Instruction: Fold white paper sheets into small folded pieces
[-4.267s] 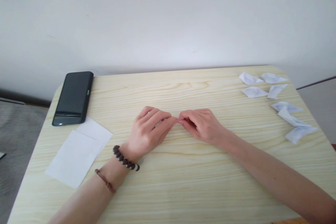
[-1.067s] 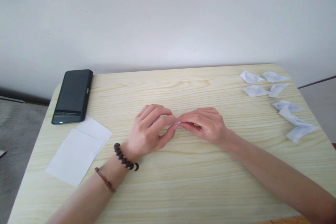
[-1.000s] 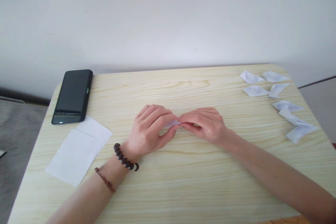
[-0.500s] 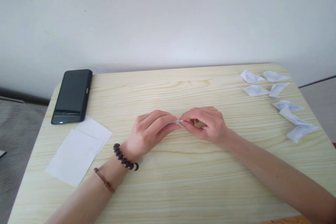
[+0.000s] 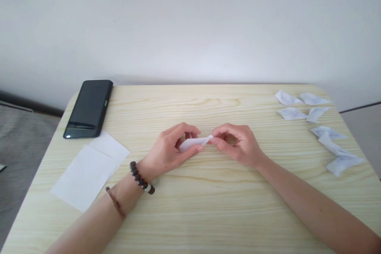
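A small white folded paper [image 5: 192, 142] is held between my two hands over the middle of the table. My left hand [image 5: 175, 145], with a dark bead bracelet on its wrist, curls around the paper's left part, thumb below and fingers above. The index finger is lifted a little off the paper. My right hand [image 5: 236, 141] pinches the paper's narrow right tip between thumb and index finger. Part of the paper is hidden inside the left hand.
A black phone [image 5: 89, 107] lies at the table's back left. Two white paper sheets [image 5: 86, 176] overlap in front of it. Several folded white paper pieces [image 5: 291, 113] lie along the right side of the wooden table [image 5: 193, 214]. A white wall [image 5: 190, 27] rises behind.
The left fingers have loosened and spread, so more of the folded paper shows. The right hand still pinches its tip. The camera view has tilted slightly.
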`<state>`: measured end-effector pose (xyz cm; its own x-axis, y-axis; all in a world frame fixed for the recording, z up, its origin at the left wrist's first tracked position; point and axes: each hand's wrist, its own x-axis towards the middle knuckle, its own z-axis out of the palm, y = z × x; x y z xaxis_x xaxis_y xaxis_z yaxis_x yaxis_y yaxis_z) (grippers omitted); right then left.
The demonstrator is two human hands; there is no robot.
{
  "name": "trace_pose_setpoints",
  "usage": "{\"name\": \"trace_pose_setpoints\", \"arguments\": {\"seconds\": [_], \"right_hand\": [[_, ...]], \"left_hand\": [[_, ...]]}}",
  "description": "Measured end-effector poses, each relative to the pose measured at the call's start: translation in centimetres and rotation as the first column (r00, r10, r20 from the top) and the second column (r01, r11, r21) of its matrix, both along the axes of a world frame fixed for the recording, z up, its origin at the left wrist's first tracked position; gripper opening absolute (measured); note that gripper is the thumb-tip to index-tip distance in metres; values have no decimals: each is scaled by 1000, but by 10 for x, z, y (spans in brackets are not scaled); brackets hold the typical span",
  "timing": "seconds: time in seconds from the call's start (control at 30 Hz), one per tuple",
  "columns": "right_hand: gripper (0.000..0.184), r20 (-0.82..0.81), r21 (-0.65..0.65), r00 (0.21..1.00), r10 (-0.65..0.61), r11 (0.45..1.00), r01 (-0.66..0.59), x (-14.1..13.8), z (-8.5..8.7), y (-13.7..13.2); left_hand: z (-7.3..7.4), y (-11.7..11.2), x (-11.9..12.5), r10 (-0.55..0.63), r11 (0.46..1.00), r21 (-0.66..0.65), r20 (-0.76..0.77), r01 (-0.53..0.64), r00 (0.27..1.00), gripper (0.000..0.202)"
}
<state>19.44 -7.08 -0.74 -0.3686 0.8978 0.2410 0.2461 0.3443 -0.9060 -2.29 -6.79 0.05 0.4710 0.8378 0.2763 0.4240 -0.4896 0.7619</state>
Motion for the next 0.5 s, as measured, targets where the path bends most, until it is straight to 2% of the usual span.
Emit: {"name": "trace_pose_setpoints", "arguments": {"seconds": [0.07,0.13,0.2,0.27,0.33,0.5], "right_hand": [[5,64,111,998,9,994,-16,-1,0,-2],[3,94,234,995,-35,972,12,-3,-3,-2],[8,112,369,990,-81,929,34,-3,-8,-3],[13,152,477,986,-69,879,-12,-3,-12,-4],[15,193,527,979,-59,848,-53,-3,-14,-4],[13,185,530,975,-121,848,5,-4,-12,-5]], "left_hand": [[2,-1,0,-26,999,21,3,26,1000,14],[2,-1,1,-27,998,57,8,27,1000,7],[2,-1,1,-40,994,99,33,37,999,4],[1,0,2,-68,987,149,69,57,995,2],[2,1,3,-84,980,190,98,64,992,3],[3,1,3,-82,973,225,108,56,991,5]]}}
